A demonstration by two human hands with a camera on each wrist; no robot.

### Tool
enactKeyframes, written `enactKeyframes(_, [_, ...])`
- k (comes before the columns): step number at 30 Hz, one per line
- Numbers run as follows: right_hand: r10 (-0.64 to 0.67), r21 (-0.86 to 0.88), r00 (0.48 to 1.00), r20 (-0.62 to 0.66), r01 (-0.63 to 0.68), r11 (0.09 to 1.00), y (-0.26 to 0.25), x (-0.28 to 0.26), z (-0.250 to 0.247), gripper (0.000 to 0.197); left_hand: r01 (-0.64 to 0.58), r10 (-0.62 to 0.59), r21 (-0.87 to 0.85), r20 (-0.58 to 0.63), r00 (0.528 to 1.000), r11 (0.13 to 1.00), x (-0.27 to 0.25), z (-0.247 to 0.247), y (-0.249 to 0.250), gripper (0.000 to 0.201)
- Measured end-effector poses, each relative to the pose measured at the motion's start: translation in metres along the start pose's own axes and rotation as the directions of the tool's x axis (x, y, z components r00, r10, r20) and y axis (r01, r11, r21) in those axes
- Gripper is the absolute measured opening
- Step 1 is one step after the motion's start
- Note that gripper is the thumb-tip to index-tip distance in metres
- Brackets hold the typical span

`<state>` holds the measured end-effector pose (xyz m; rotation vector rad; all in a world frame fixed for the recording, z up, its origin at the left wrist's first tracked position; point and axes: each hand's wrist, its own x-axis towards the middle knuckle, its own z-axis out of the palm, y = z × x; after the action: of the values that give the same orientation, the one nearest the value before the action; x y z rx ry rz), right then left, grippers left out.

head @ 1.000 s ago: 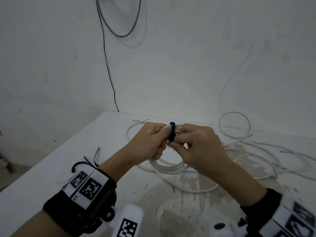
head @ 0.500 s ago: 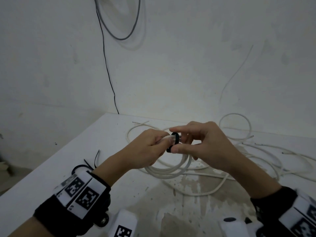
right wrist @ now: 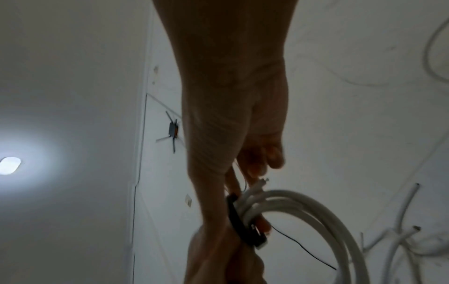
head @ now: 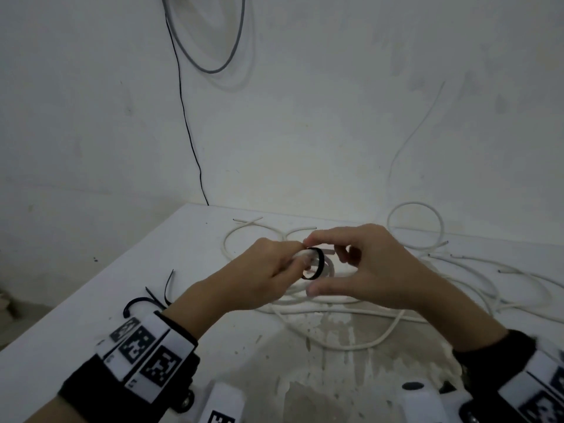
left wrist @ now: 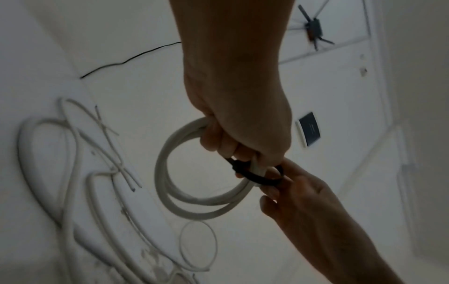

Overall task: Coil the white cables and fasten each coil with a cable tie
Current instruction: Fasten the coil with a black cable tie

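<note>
My left hand (head: pixel 268 270) grips a small coil of white cable (left wrist: pixel 165 182) above the table, fingers curled round its strands. A black cable tie (head: pixel 319 264) loops loosely around the coil beside the left fingertips. My right hand (head: pixel 366 270) pinches that loop, index finger on its top and thumb below it. The left wrist view shows the tie (left wrist: pixel 257 177) crossing the coil between the left hand (left wrist: pixel 240 124) and the right hand (left wrist: pixel 303 201). In the right wrist view the tie (right wrist: pixel 239 221) runs beside the coil (right wrist: pixel 316 207), under the right hand (right wrist: pixel 233 134).
Several loose white cables (head: pixel 457 276) sprawl over the white table (head: pixel 91 315) at the middle and right. Spare black cable ties (head: pixel 143 300) lie near the left edge. A black wire (head: pixel 183 117) hangs down the wall behind.
The right hand has spread from a tight pinch to index and thumb on either side of the tie. The tie now shows as an open ring. Both hands shifted slightly right.
</note>
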<state>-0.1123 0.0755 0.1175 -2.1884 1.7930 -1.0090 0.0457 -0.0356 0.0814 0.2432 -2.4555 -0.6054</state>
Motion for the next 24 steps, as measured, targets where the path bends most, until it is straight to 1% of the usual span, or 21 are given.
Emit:
enactKeyframes(1, [0.079,0.042,0.994,0.078,-0.082,0.996,0.002,-0.002,-0.005,0.039,-0.053,0.051,0.069,0.025,0.998,0.996,-0.001,-0.001,-0.002,0.025])
enactKeyframes(2, [0.11,0.086,0.985,0.135,-0.122,0.989,0.004,-0.003,-0.008,0.036,-0.108,0.102,0.129,0.046,0.994,0.986,-0.001,-0.002,-0.003,0.028])
enactKeyframes(3, [0.101,0.134,0.983,0.154,-0.122,0.983,0.007,-0.003,-0.009,0.029,-0.157,0.147,0.182,0.066,0.987,0.971,-0.002,-0.002,-0.003,0.033])
enactKeyframes(4, [0.089,0.167,0.987,0.133,-0.111,0.98,0.011,-0.002,-0.007,0.025,-0.196,0.18,0.234,0.087,0.98,0.952,-0.002,-0.002,-0.003,0.036])
enactKeyframes(5, [0.103,0.181,0.99,0.095,-0.119,0.976,0.015,-0.002,-0.005,0.025,-0.228,0.206,0.287,0.105,0.973,0.93,-0.003,-0.002,-0.002,0.038])
enactKeyframes(7, [0.173,0.171,0.984,0.026,-0.175,0.97,0.023,0.002,-0.001,0.026,-0.273,0.239,0.381,0.134,0.962,0.884,-0.005,-0.002,0.001,0.037])
enactKeyframes(8, [0.218,0.178,0.976,0.011,-0.216,0.96,0.025,0.004,0.0,0.027,-0.295,0.251,0.413,0.157,0.955,0.862,-0.005,-0.001,0.002,0.038])
enactKeyframes(9, [0.263,0.195,0.964,0.024,-0.263,0.945,0.025,0.006,0.0,0.027,-0.32,0.261,0.436,0.191,0.946,0.841,-0.006,0.001,0.003,0.036])
enactKeyframes(11, [0.301,0.241,0.942,0.151,-0.33,0.912,0.021,0.012,-0.001,0.028,-0.384,0.3,0.458,0.247,0.921,0.802,-0.006,0.003,0.006,0.023])
enactKeyframes(12, [0.289,0.251,0.93,0.228,-0.343,0.905,0.018,0.014,-0.001,0.027,-0.411,0.317,0.471,0.268,0.91,0.781,-0.007,0.004,0.008,0.018])
enactKeyframes(13, [0.257,0.265,0.923,0.287,-0.334,0.905,0.017,0.016,0.0,0.024,-0.433,0.334,0.485,0.281,0.9,0.76,-0.007,0.004,0.009,0.017])
enactKeyframes(15, [0.18,0.313,0.918,0.353,-0.297,0.902,0.014,0.017,0.0,0.017,-0.459,0.353,0.513,0.295,0.888,0.725,-0.008,0.004,0.01,0.021])
enactKeyframes(17, [0.156,0.342,0.919,0.362,-0.286,0.895,0.014,0.018,0.0,0.013,-0.465,0.35,0.521,0.308,0.885,0.716,-0.009,0.004,0.011,0.024])
enactKeyframes(18, [0.163,0.353,0.925,0.345,-0.288,0.89,0.015,0.018,0.001,0.011,-0.46,0.339,0.516,0.315,0.887,0.722,-0.009,0.004,0.01,0.024])
enactKeyframes(20, [0.192,0.36,0.944,0.269,-0.283,0.889,0.018,0.018,0.004,0.011,-0.424,0.299,0.499,0.313,0.902,0.756,-0.009,0.005,0.007,0.024])
enactKeyframes(22, [0.225,0.362,0.964,0.144,-0.263,0.894,0.022,0.018,0.006,0.012,-0.322,0.205,0.456,0.288,0.935,0.83,-0.007,0.006,0.008,0.032])
enactKeyframes(23, [0.233,0.368,0.97,0.069,-0.242,0.898,0.023,0.018,0.007,0.012,-0.242,0.129,0.437,0.272,0.954,0.866,-0.006,0.007,0.009,0.041])
enactKeyframes(24, [0.228,0.378,0.974,0.0,-0.211,0.901,0.024,0.018,0.008,0.011,-0.157,0.039,0.432,0.27,0.962,0.888,-0.006,0.009,0.01,0.049])
